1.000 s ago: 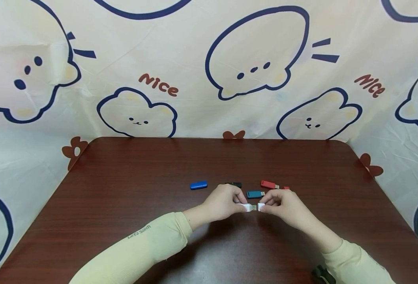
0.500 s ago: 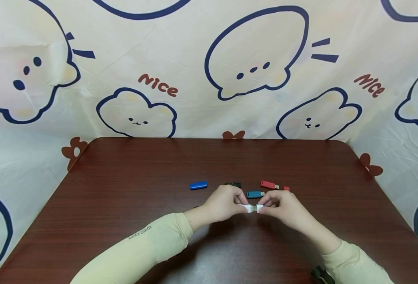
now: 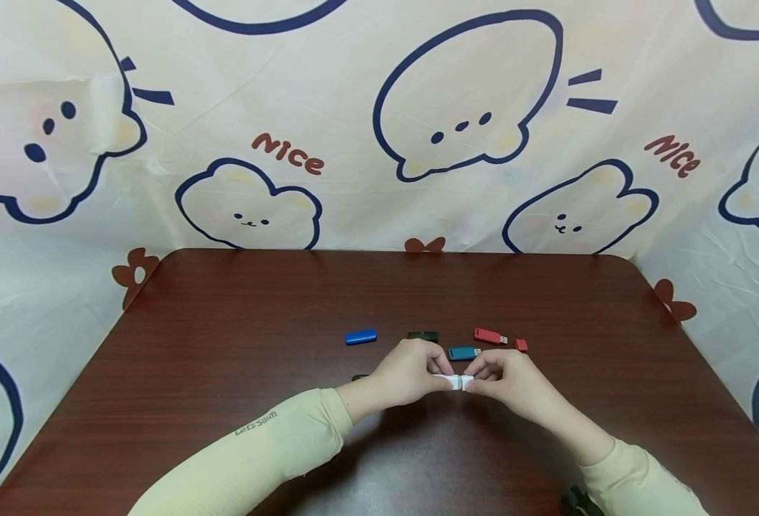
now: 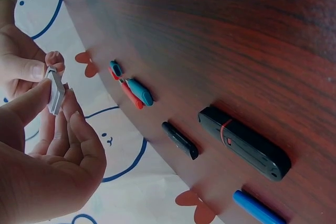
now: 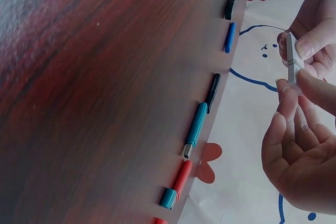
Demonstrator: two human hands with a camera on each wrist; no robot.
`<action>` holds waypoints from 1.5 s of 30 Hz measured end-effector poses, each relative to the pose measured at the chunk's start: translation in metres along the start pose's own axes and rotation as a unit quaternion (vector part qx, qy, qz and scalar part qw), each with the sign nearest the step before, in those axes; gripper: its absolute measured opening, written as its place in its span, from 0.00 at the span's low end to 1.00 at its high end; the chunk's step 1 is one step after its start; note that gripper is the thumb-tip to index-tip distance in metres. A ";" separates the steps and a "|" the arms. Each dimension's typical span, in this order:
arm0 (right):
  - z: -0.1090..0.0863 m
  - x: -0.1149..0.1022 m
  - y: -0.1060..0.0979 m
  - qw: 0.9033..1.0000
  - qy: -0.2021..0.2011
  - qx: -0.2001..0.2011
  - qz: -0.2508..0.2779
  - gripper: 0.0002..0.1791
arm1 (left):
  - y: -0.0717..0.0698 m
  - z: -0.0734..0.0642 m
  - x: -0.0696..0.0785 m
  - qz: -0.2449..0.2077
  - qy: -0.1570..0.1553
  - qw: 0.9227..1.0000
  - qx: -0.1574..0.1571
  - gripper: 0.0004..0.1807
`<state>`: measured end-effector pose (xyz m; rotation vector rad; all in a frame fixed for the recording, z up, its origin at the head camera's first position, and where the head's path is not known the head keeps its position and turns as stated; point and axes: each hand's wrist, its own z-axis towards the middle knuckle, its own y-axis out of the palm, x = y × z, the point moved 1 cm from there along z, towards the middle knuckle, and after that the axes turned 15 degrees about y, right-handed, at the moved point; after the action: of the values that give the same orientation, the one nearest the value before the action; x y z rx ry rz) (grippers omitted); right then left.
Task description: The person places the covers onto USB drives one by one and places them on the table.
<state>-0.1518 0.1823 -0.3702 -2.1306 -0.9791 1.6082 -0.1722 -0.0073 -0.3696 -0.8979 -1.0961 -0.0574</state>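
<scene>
In the head view, my left hand (image 3: 408,373) pinches the body of a white USB stick (image 3: 447,382) between thumb and fingers. Facing it, my right hand (image 3: 508,380) pinches the white cap (image 3: 468,383) at the stick's right end. Body and cap lie in line, with only a narrow seam between them, and the metal plug is hidden. Fingertips cover much of both pieces. The right wrist view shows the white USB stick (image 5: 292,51) as one long bar held between both hands, above the table.
Beyond the hands on the brown table (image 3: 256,308) lie a blue USB stick (image 3: 360,337), a black one (image 3: 423,336), a teal one (image 3: 463,353), a red one (image 3: 490,335) and a red cap (image 3: 520,345). A teal cap (image 5: 168,198) and a larger black stick (image 4: 244,142) show in wrist views.
The white cap has moved left onto the stick's metal plug, which was exposed before and is now covered. Both hands have come closer together and slightly nearer the person.
</scene>
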 end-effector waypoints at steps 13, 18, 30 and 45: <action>-0.002 -0.001 0.002 1.000 -0.004 -0.001 -0.001 0.07 | 0.000 -0.003 -0.004 0.007 0.000 1.000 -0.014 0.07; -0.003 -0.002 0.002 1.000 -0.003 0.000 0.001 0.08 | 0.000 -0.003 -0.006 -0.003 0.002 1.000 -0.018 0.07; -0.003 -0.003 0.002 1.000 -0.010 0.005 0.009 0.08 | -0.004 -0.005 -0.007 -0.017 -0.015 1.000 -0.010 0.05; -0.008 -0.005 0.001 1.000 -0.005 0.008 0.028 0.08 | -0.009 -0.006 0.006 -0.017 -0.007 1.000 -0.017 0.04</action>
<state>-0.1447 0.1789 -0.3644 -2.1587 -0.9143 1.6491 -0.1684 -0.0149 -0.3601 -0.9110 -1.1273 -0.0986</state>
